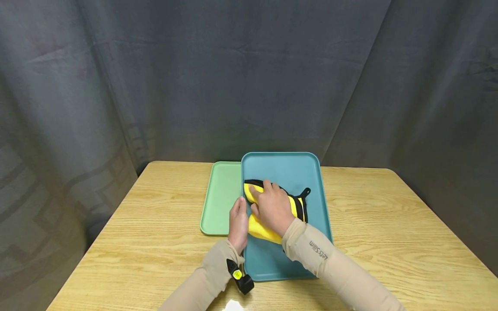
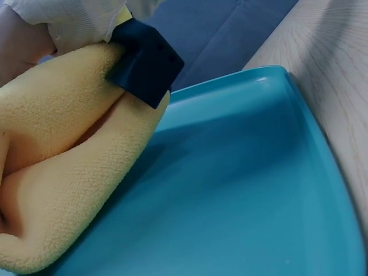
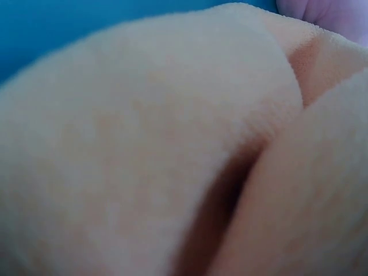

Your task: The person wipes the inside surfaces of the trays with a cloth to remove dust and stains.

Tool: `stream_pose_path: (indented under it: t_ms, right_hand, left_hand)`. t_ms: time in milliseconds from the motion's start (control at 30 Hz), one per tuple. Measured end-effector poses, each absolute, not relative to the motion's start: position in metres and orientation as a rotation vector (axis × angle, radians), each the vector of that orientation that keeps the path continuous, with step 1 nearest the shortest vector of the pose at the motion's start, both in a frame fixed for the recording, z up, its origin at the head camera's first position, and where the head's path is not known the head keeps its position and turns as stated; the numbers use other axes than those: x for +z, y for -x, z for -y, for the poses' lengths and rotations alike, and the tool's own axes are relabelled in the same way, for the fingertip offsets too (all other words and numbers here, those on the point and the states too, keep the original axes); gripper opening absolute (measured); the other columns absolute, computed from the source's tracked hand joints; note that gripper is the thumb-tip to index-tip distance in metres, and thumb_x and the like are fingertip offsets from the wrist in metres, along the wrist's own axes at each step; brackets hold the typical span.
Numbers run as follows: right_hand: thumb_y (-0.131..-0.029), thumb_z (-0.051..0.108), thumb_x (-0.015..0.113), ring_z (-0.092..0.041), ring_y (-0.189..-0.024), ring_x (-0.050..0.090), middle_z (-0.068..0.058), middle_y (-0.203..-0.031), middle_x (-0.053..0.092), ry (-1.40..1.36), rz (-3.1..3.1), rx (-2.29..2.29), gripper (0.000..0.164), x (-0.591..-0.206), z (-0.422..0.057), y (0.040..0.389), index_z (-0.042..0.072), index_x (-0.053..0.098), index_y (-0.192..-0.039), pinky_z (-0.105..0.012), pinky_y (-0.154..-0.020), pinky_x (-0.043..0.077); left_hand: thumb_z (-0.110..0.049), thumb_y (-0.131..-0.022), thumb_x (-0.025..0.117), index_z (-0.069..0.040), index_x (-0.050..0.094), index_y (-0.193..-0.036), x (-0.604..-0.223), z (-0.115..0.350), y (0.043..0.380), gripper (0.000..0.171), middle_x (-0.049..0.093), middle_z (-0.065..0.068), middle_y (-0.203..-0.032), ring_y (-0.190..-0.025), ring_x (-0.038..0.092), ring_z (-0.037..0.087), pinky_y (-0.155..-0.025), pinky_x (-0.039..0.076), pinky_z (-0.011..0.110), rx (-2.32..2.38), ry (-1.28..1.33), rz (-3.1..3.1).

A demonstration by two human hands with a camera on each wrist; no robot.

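A blue tray (image 1: 288,263) lies on the table, overlapping the right side of a green tray (image 1: 218,207). On the blue tray is a bunched yellow-and-black striped cleaning cloth (image 1: 261,233) with a black hanging loop at its right end. My right hand (image 1: 274,207) grips the cloth from above, its fingers spread and bent into it. At the blue tray's left rim, my left hand (image 1: 238,222) stands on edge and touches it with fairly straight fingers. Folds of the fleecy cloth (image 3: 126,132) fill the right wrist view, hiding the right fingers there.
The wooden table (image 1: 144,242) extends on both sides of the trays. Behind it hangs a dark grey curtain (image 1: 233,77). A black wrist strap with a camera (image 1: 241,278) sits on my left sleeve, near the blue tray's lower left corner.
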State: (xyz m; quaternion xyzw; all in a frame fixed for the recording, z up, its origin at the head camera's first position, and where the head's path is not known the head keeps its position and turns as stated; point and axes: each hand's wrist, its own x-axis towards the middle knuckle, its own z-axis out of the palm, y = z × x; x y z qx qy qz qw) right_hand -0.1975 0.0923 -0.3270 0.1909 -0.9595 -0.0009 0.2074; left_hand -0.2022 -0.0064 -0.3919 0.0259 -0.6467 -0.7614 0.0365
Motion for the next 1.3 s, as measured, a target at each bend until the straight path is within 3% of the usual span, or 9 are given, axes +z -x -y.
stream_pose_path:
  t_ms: [233, 367, 467, 633, 767, 1100, 1300]
  right_hand:
    - [-0.084, 0.026, 0.064, -0.022, -0.066, 0.046, -0.013, -0.092, 0.056, -0.516, 2.673, 0.004, 0.041, -0.328, -0.097, 0.198, 0.018, 0.061, -0.125, -0.034, -0.057, 0.046]
    - [-0.085, 0.025, 0.063, -0.023, -0.067, 0.046, -0.014, -0.093, 0.056, -0.502, 2.688, 0.014, 0.041, -0.328, -0.1, 0.197, 0.019, 0.061, -0.125, -0.035, -0.058, 0.046]
    - [-0.085, 0.024, 0.063, -0.024, -0.068, 0.046, -0.014, -0.094, 0.056, -0.49, 2.707, 0.027, 0.041, -0.327, -0.102, 0.197, 0.018, 0.061, -0.125, -0.036, -0.06, 0.047]
    - [-0.085, 0.023, 0.063, -0.024, -0.07, 0.046, -0.015, -0.096, 0.056, -0.463, 2.732, 0.049, 0.041, -0.327, -0.106, 0.197, 0.018, 0.06, -0.126, -0.036, -0.062, 0.047]
    - [-0.085, 0.023, 0.063, -0.024, -0.071, 0.046, -0.015, -0.096, 0.055, -0.441, 2.746, 0.067, 0.042, -0.327, -0.11, 0.196, 0.018, 0.06, -0.127, -0.036, -0.062, 0.047]
    - [-0.084, 0.022, 0.064, -0.023, -0.065, 0.043, -0.015, -0.091, 0.055, -0.448, 2.704, 0.077, 0.039, -0.328, -0.118, 0.197, 0.017, 0.063, -0.123, -0.034, -0.055, 0.043]
    - [-0.085, 0.022, 0.062, -0.022, -0.065, 0.042, -0.015, -0.092, 0.055, -0.418, 2.729, 0.079, 0.04, -0.327, -0.122, 0.197, 0.017, 0.062, -0.124, -0.032, -0.054, 0.041]
  left_hand:
    - [-0.032, -0.104, 0.028, -0.009, 0.032, -0.076, -0.391, 0.006, 0.201, 0.036, 0.019, 0.0, -0.073, -0.069, 0.024, 0.016, -0.068, 0.023, 0.028, -2.339, -0.07, 1.978]
    - [-0.031, -0.104, 0.026, -0.011, 0.031, -0.078, -0.39, 0.005, 0.201, 0.034, 0.025, 0.002, -0.08, -0.089, 0.035, 0.019, -0.08, 0.026, 0.035, -2.336, -0.073, 1.995]
    - [-0.031, -0.104, 0.025, -0.012, 0.033, -0.079, -0.391, 0.005, 0.201, 0.032, 0.031, 0.003, -0.088, -0.105, 0.036, 0.019, -0.089, 0.025, 0.036, -2.328, -0.07, 2.001]
    - [-0.033, -0.104, 0.025, -0.011, 0.038, -0.082, -0.392, 0.006, 0.201, 0.034, 0.034, 0.001, -0.083, -0.085, 0.039, 0.015, -0.079, 0.031, 0.029, -2.322, -0.049, 1.996]
    - [-0.032, -0.104, 0.026, -0.01, 0.037, -0.079, -0.393, 0.006, 0.201, 0.036, 0.029, 0.001, -0.074, -0.069, 0.033, 0.013, -0.068, 0.029, 0.025, -2.325, -0.037, 1.983]
    - [-0.028, -0.104, 0.026, -0.009, 0.038, -0.077, -0.393, 0.005, 0.203, 0.035, 0.032, 0.001, -0.074, -0.072, 0.036, 0.013, -0.07, 0.03, 0.025, -2.313, -0.053, 1.957]
    - [-0.031, -0.104, 0.024, -0.005, 0.045, -0.087, -0.395, 0.005, 0.201, 0.038, 0.041, 0.003, -0.083, -0.08, 0.042, 0.014, -0.075, 0.033, 0.027, -2.301, -0.025, 1.984]
